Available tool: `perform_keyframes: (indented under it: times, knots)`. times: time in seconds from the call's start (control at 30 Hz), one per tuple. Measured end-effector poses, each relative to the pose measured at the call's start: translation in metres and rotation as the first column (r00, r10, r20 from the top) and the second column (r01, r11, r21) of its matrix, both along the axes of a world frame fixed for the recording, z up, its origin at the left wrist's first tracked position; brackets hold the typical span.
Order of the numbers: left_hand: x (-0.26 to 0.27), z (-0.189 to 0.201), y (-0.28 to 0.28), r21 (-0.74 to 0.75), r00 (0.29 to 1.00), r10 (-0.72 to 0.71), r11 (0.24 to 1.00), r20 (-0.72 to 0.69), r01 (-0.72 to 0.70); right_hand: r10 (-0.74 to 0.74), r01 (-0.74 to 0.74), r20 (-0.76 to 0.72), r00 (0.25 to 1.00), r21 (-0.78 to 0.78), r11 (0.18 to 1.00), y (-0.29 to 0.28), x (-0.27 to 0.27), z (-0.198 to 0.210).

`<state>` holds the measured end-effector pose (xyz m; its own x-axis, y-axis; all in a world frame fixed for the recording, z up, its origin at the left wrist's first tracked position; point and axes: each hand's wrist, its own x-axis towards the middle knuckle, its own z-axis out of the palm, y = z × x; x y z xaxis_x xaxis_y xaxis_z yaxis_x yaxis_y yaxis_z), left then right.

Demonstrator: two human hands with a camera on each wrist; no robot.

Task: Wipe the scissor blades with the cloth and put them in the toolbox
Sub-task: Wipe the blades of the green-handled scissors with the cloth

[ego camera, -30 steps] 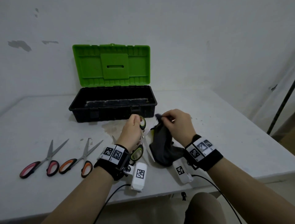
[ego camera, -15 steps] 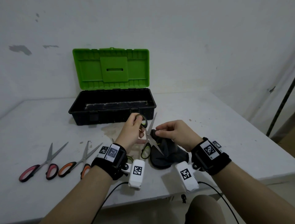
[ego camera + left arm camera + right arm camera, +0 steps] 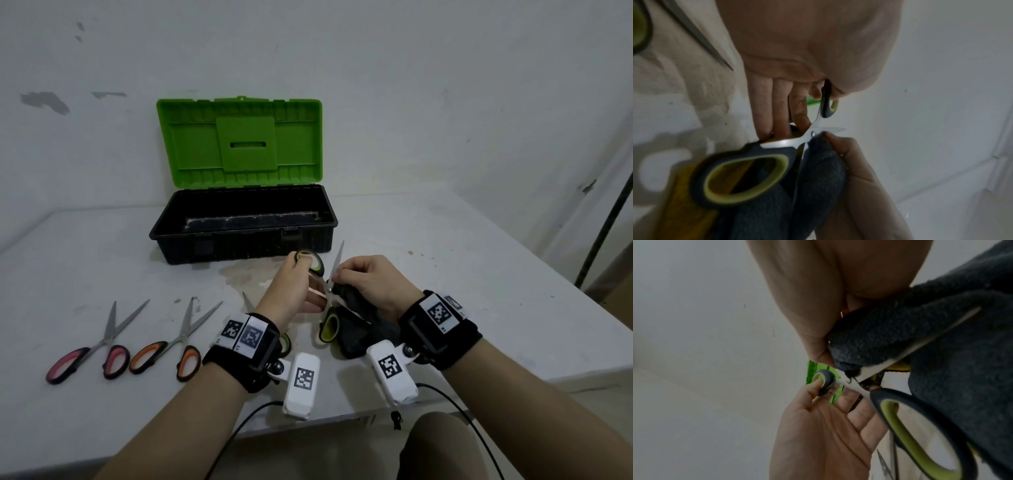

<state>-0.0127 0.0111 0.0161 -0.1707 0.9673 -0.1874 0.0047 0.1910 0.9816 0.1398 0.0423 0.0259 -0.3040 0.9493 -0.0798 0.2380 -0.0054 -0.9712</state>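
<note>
Green-and-black handled scissors (image 3: 329, 291) are spread open above the table, one bare blade pointing up toward the toolbox. My left hand (image 3: 308, 281) grips them with the thumb through the small ring (image 3: 823, 378) and the fingers behind the shank. My right hand (image 3: 342, 274) pinches a dark grey cloth (image 3: 359, 325) against the other blade, close to the pivot (image 3: 813, 134). The cloth (image 3: 900, 337) wraps that blade and hangs down to the table. The big handle loop (image 3: 744, 177) hangs low. The toolbox (image 3: 239, 233) stands open behind, black base and green lid (image 3: 239, 144) upright.
Pink-handled scissors (image 3: 89, 346) and orange-handled scissors (image 3: 171, 339) lie on the white table (image 3: 445, 274) at the left. Another green-handled pair (image 3: 284, 342) lies mostly hidden under my left wrist. A wall is right behind the toolbox, and a dark pole (image 3: 606, 219) stands at the right.
My right hand has drawn the cloth down off the raised blade to the pivot. That blade now stands bare, and the left hand has kept its hold.
</note>
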Motion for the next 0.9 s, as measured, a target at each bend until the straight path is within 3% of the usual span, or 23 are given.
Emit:
perform_keyframes:
  times: [0.13,0.23,0.47,0.63,0.7,0.83,0.9]
  knots:
    - [0.004,0.003,-0.004,-0.196,0.995,-0.044,0.98,-0.085,0.027,-0.008,0.004,-0.086,0.996,-0.039,0.999,-0.003,-0.002,0.0]
    - [0.007,0.0,-0.002,-0.246,0.992,-0.052,0.969,-0.115,0.023,-0.014,0.008,-0.104,0.994,-0.055,0.998,-0.003,-0.003,0.0]
    - [0.001,-0.009,0.007,-0.105,0.988,0.071,0.991,-0.139,-0.086,0.011,-0.023,-0.103,0.995,-0.111,0.994,-0.002,0.004,0.004]
    - [-0.007,-0.015,0.007,-0.031,0.984,0.046,0.998,-0.17,-0.052,0.2,-0.202,-0.028,0.979,-0.145,0.969,0.002,0.021,0.005]
    - [-0.009,-0.018,0.007,-0.019,0.981,0.054,0.998,-0.184,-0.059,0.238,-0.229,0.078,0.968,-0.107,0.967,0.002,0.027,0.008]
    - [-0.012,-0.021,0.009,0.011,0.975,0.154,0.988,-0.16,-0.154,-0.012,-0.044,0.414,0.91,0.125,0.991,0.003,0.035,0.019]
    - [-0.014,-0.02,0.011,0.024,0.971,0.171,0.985,-0.168,-0.17,-0.175,0.05,0.455,0.873,0.272,0.961,0.003,0.038,0.025]
